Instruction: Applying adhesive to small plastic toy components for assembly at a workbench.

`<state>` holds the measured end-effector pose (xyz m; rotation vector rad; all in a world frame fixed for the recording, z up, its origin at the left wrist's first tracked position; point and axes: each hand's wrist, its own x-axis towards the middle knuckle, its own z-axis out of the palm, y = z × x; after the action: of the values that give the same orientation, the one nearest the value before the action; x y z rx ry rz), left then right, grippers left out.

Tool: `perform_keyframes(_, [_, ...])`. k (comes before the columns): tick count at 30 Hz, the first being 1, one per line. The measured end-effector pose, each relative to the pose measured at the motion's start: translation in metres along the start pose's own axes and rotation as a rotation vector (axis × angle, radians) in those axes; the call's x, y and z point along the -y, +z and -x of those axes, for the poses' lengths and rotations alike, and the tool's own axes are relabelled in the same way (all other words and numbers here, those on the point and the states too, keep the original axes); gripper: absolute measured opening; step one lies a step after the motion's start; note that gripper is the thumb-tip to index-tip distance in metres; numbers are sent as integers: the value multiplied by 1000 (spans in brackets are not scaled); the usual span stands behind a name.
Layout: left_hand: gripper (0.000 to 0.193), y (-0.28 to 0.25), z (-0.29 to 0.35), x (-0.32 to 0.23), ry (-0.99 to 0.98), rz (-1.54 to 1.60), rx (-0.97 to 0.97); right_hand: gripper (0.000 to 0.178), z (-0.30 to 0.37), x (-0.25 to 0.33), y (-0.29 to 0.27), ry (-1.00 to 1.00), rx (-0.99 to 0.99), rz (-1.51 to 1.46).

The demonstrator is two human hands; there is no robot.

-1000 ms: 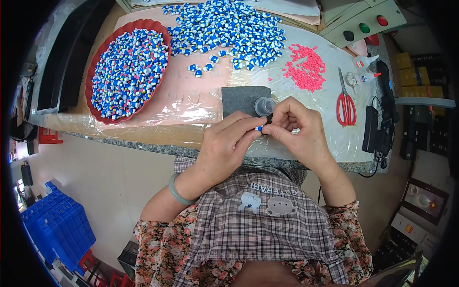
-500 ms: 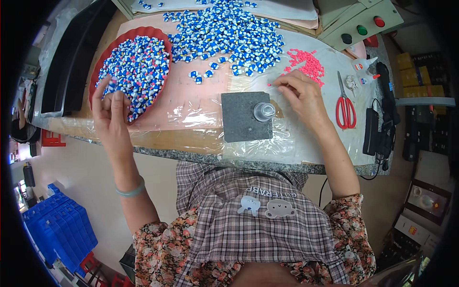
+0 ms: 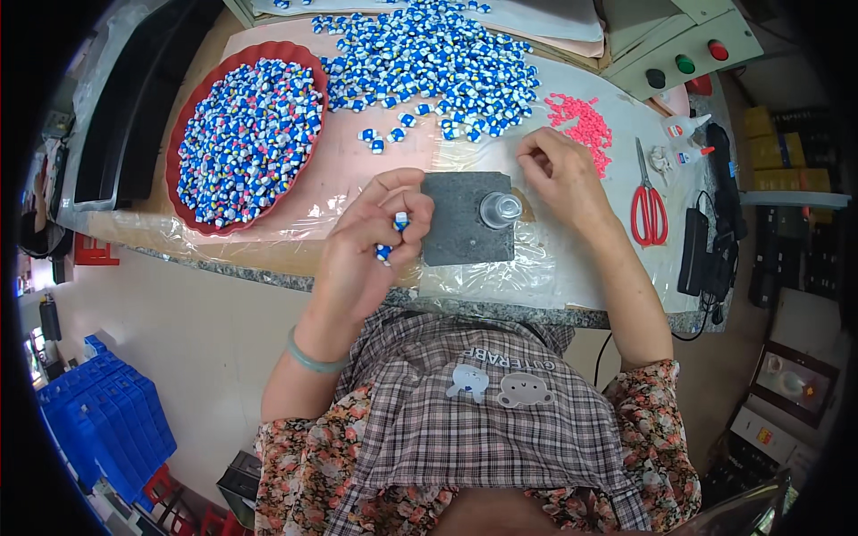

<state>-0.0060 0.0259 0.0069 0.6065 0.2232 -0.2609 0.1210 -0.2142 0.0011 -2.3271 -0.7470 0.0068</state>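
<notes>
My left hand (image 3: pixel 362 246) is closed beside the left edge of a dark grey square pad (image 3: pixel 447 201). Small blue-and-white pieces (image 3: pixel 400 219) show between its curled fingers. To the right of the pad, my right hand (image 3: pixel 567 183) has its fingertips pressed together; whatever lies in that pinch is hidden. A small clear cup-like container (image 3: pixel 501 210) stands on the pad's right part. Tiny pink pieces (image 3: pixel 583 129) are scattered just beyond my right hand. Many more blue-and-white pieces lie in a far heap (image 3: pixel 438 67).
A red scalloped tray (image 3: pixel 176 192) full of blue-and-white pieces with pink bits stands at left. Red-handled scissors (image 3: pixel 649 213), small white bottles (image 3: pixel 684 138) and a black power adapter (image 3: pixel 692 250) lie at right. A control box (image 3: pixel 684 62) with round buttons stands behind.
My left hand has moved right from over the red tray to the pad, now with blue-and-white pieces in it. The pink bit by my right fingertips no longer shows.
</notes>
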Motion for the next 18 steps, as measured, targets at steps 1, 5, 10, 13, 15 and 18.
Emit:
perform_keyframes(1, [53,1,-1,3,7,-2,6,6,1,1,-2,2,0,0])
perform_keyframes(5, [45,-1,-4,9,-10,2,25,5,6,-1,-6,148,-1,-114])
perform_keyframes(10, [29,1,-4,12,-12,-58,-38,6,6,-3,-7,126,-31,-110])
perform_keyframes(13, [29,0,-3,12,-23,-65,4,6,6,-6,-8,55,-49,11])
perform_keyframes(15, [29,-2,-3,12,-8,-43,45,7,5,-9,-8,-27,-67,73])
perform_keyframes(18, [30,0,-1,12,-5,-49,56,7,3,-8,-7,-57,-69,93])
